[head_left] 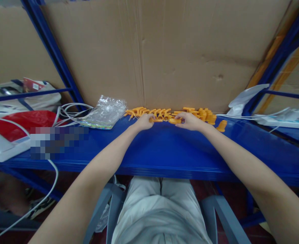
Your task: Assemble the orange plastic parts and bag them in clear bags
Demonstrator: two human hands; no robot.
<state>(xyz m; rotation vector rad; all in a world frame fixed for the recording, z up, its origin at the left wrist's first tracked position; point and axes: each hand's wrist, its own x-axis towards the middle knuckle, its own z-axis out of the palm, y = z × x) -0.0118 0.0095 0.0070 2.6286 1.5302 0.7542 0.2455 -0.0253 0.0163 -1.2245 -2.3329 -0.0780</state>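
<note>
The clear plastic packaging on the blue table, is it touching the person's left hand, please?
Apart. The head view shows it: blue table surface is visible between the clear plastic packaging and the left hand.

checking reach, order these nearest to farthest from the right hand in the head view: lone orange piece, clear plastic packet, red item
1. Lone orange piece: right of the right hand.
2. Clear plastic packet: left side.
3. Red item: far left.

A hand could slip across the blue tabletop (162,149) before the orange parts (162,113); cardboard (164,51) blocks behind them, plastic bags (104,113) left.
</note>
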